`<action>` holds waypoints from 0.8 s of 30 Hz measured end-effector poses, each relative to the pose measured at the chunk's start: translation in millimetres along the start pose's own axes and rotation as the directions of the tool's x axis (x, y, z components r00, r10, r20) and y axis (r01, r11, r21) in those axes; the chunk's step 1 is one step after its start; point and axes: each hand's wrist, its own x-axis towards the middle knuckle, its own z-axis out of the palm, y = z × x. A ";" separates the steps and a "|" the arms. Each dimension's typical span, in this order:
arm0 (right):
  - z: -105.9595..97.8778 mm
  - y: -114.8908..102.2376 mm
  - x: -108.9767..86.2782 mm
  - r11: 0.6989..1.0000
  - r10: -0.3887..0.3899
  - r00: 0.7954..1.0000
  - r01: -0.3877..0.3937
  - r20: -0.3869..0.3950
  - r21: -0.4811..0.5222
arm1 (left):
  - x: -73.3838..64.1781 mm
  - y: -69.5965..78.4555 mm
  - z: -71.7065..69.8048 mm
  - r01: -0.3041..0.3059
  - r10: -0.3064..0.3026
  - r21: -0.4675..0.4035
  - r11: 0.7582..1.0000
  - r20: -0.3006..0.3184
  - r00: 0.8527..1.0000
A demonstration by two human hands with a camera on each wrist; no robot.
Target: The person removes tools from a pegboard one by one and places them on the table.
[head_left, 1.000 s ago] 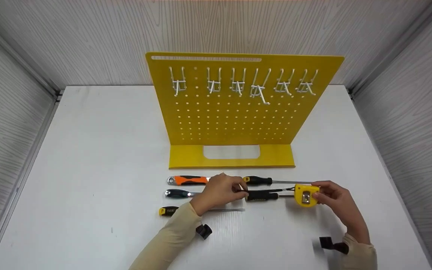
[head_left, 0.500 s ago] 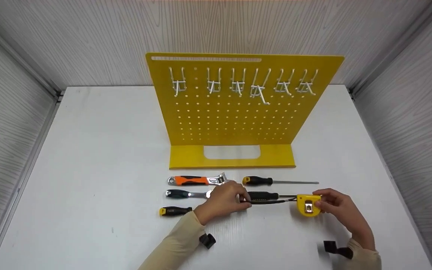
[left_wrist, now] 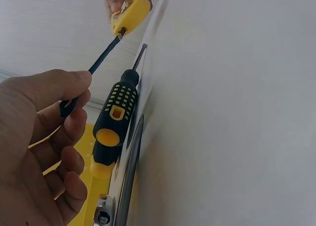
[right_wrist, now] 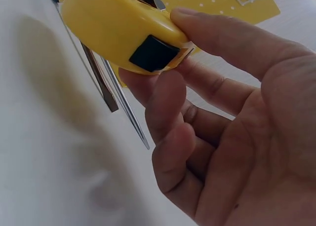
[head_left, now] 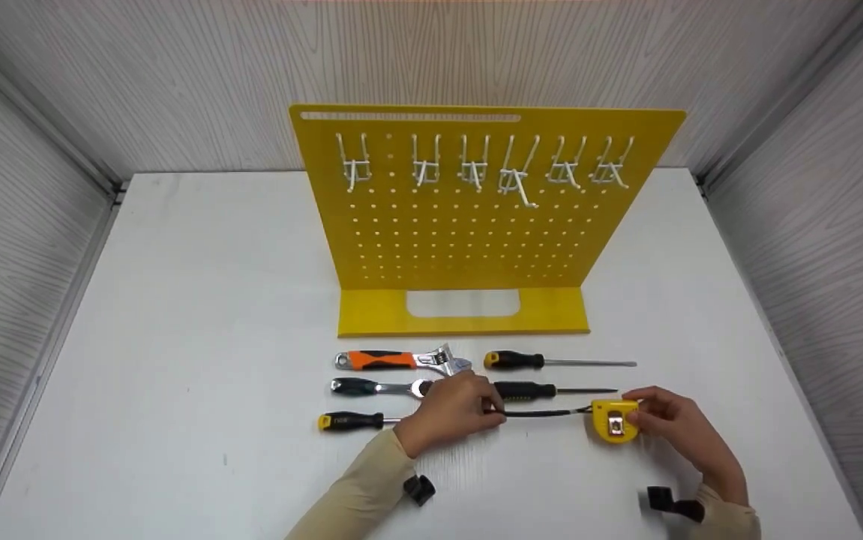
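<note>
My right hand [head_left: 675, 420] grips a yellow tape measure [head_left: 615, 431] by its right side, thumb on the front. From the tape measure's left side runs a black wrist strap [head_left: 543, 414], drawn out straight to my left hand [head_left: 450, 412]. Thumb and forefinger of that hand pinch the strap's end, as the left wrist view shows; the other fingers are curled loosely. Close behind the strap lies a black screwdriver [head_left: 525, 391] with a yellow-dotted handle. The left hand hides part of a yellow-and-black screwdriver [head_left: 349, 422] and overlaps the head end of a green-handled ratchet [head_left: 355, 387].
An orange-handled adjustable wrench [head_left: 382, 361] and another screwdriver [head_left: 517, 361] lie in the back row of tools. Behind them stands a yellow pegboard [head_left: 468, 247] with several white hooks [head_left: 425, 172] along its upper part. Walls enclose the white table [head_left: 176, 300] on three sides.
Both hands have come nearer the person with the tape measure and its strap, which no longer overlap the middle screwdriver. The left hand has also shifted right, uncovering the wrench head.
</note>
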 end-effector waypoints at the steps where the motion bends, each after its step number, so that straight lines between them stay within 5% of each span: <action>1: 0.1 0.4 0.0 1.000 0.002 1.000 -0.002 0.001 -0.004 | -0.1 0.2 0.7 0.002 -0.002 0.000 1.000 0.001 1.000; 24: -6.2 11.1 0.1 1.000 0.014 0.998 -0.012 0.067 -0.025 | 4.3 0.8 14.0 0.017 -0.015 0.087 0.996 -0.026 1.000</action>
